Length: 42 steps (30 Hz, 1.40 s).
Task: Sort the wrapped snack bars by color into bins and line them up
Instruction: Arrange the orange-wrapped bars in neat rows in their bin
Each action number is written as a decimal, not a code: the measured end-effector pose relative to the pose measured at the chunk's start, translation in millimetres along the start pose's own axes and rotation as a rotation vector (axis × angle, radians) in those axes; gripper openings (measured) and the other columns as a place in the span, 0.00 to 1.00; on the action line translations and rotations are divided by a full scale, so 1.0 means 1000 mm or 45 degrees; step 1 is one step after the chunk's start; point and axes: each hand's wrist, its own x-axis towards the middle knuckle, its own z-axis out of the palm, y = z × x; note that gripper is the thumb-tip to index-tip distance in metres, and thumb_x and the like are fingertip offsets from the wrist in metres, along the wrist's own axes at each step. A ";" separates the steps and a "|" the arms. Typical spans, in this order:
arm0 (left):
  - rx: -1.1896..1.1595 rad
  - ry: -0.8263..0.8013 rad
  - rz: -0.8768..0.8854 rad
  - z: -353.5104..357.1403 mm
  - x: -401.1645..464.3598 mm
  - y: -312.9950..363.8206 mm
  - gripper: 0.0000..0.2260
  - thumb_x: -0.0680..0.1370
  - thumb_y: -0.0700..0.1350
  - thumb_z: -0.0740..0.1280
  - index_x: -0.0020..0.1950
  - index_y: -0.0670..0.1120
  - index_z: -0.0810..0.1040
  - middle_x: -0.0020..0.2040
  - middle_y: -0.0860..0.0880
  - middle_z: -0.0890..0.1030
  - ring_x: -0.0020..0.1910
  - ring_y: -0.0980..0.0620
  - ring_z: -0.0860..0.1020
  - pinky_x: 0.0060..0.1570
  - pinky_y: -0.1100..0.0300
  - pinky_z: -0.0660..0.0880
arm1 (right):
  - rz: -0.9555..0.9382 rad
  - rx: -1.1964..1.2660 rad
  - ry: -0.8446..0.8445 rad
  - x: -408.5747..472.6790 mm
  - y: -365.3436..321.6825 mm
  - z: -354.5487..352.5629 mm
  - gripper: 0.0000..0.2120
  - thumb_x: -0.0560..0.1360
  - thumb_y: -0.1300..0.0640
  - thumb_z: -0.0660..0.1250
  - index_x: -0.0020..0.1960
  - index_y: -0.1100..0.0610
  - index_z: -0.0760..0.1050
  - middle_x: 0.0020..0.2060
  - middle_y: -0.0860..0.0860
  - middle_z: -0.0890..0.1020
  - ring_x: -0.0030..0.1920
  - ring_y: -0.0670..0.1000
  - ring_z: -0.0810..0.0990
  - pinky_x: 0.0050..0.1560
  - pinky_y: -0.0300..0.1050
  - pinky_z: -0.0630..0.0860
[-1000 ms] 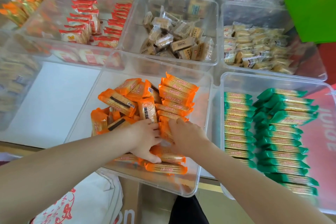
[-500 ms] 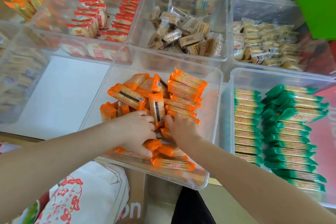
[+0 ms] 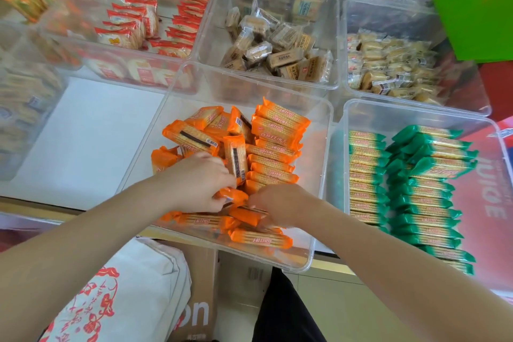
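Centre bin (image 3: pixel 322 175): clear plastic, at the middle of the view; holds all the orange bars (image 3: pixel 277 130).
Orange bars, right column: lie flat and stacked in a row along the 1 to 3 o'clock side of the bin, long edges parallel.
Orange bars, left heap: jumbled at 10 to 12 o'clock within the bin, several tilted or on edge, some showing barcode backs.
Orange bars, near edge: a few lie flat along the 6 o'clock wall, roughly parallel.
Left hand (image 3: pixel 200 183): enters from 8 o'clock, palm down over the heap; fingers curled closed around an orange bar at their tips.
Right hand (image 3: pixel 280 204): enters from 4 o'clock, knuckles up; fingers bent down onto the bars near the 6 o'clock wall. Whether it grips one cannot be told.
Hands, relation: fingertips near each other at the bin's lower middle.
Green bars (image 3: pixel 427 191): in the clear bin at 3 o'clock, lined up in two columns.
Red bars (image 3: pixel 133 16): in the bin at 11 o'clock, in rough rows.
Brown snacks (image 3: pixel 277 47): loose in the bin at 12 o'clock.
Pale snacks (image 3: pixel 388 64): heaped in the bin at 2 o'clock.
White bag (image 3: pixel 122 297): red print, below the table edge at 7 o'clock.
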 end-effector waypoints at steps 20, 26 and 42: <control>-0.413 0.558 -0.191 0.022 -0.016 0.017 0.13 0.78 0.44 0.64 0.63 0.47 0.75 0.57 0.52 0.78 0.49 0.53 0.77 0.47 0.57 0.75 | 0.020 0.774 0.250 -0.041 0.016 -0.025 0.13 0.78 0.59 0.60 0.61 0.56 0.73 0.54 0.48 0.79 0.54 0.46 0.76 0.57 0.41 0.72; -0.695 0.775 -0.427 0.025 -0.022 0.022 0.13 0.77 0.42 0.65 0.62 0.45 0.74 0.55 0.50 0.78 0.47 0.52 0.79 0.48 0.60 0.77 | 0.128 -0.192 0.112 -0.027 -0.013 0.020 0.07 0.78 0.56 0.60 0.55 0.55 0.72 0.47 0.50 0.80 0.49 0.55 0.80 0.41 0.46 0.73; -0.823 0.671 -0.574 0.027 0.011 0.022 0.13 0.76 0.44 0.67 0.61 0.50 0.74 0.48 0.57 0.77 0.45 0.57 0.77 0.37 0.76 0.68 | 0.643 -0.177 0.660 0.002 0.054 -0.037 0.13 0.76 0.63 0.60 0.60 0.60 0.68 0.57 0.56 0.74 0.57 0.58 0.74 0.55 0.48 0.70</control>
